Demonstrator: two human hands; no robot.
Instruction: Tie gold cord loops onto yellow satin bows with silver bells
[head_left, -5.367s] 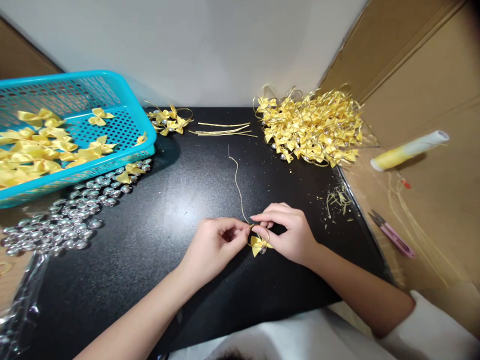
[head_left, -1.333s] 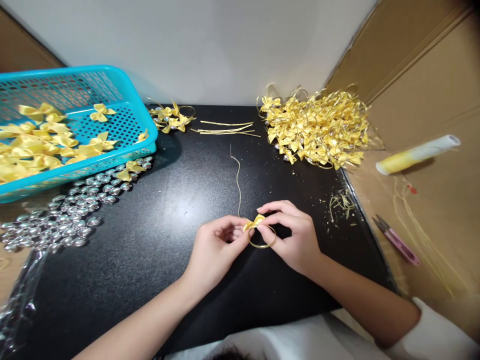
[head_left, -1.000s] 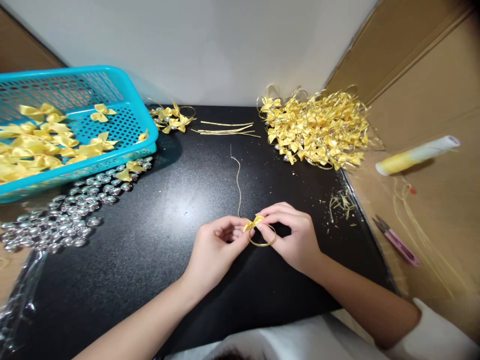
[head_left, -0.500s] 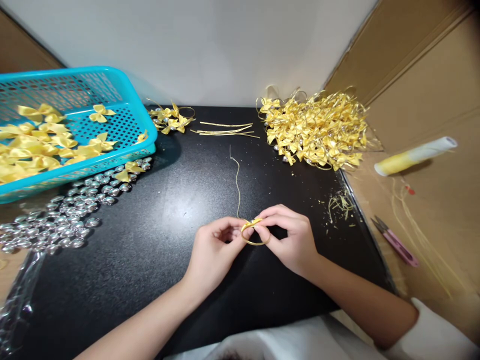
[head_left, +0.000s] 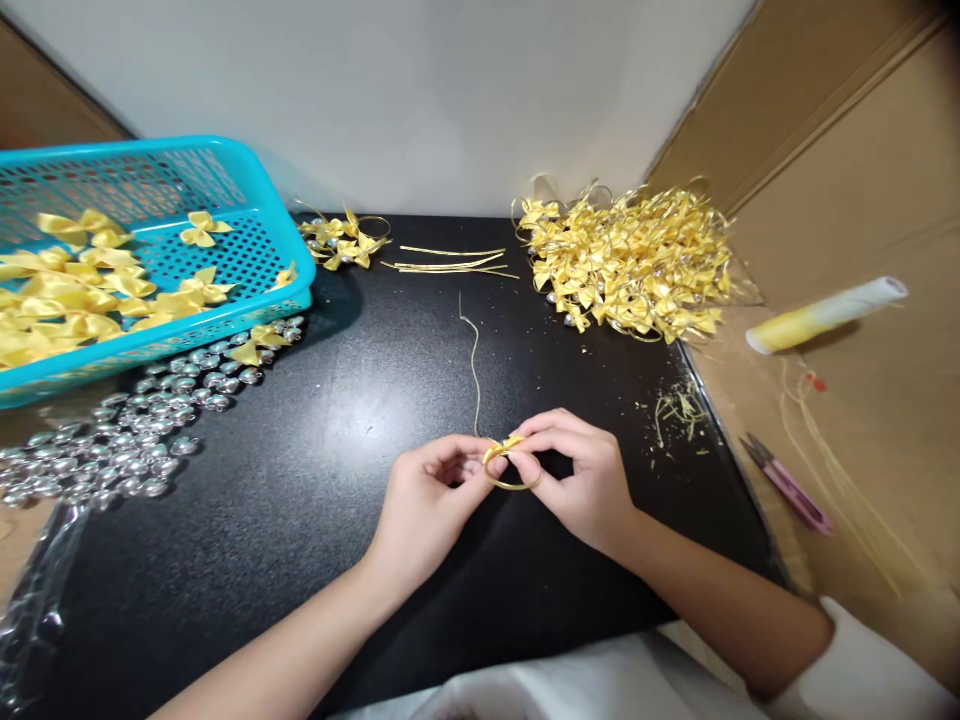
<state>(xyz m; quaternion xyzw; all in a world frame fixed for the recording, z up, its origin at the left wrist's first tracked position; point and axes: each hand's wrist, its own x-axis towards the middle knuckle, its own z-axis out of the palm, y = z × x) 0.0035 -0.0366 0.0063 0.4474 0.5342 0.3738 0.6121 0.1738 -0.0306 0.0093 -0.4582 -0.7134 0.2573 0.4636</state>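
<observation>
My left hand (head_left: 435, 500) and my right hand (head_left: 581, 470) meet near the middle of the black table (head_left: 300, 540), their fingertips pinching one small yellow bow (head_left: 504, 449) between them. A gold cord loop (head_left: 514, 487) hangs from the bow toward me, below the fingertips. From the fingers of my left hand a thin gold thread (head_left: 476, 370) runs away across the table. The fingertips partly cover the bow, and the detail between them is too small to tell.
On the left, a turquoise basket (head_left: 274, 225) holds yellow bows, with silver bells (head_left: 120, 455) beside it. Gold cord pieces (head_left: 450, 265) lie at the back, near a heap of finished bows (head_left: 630, 260). Pink snips (head_left: 791, 488) and a yellow-white roll (head_left: 825, 315) are at right.
</observation>
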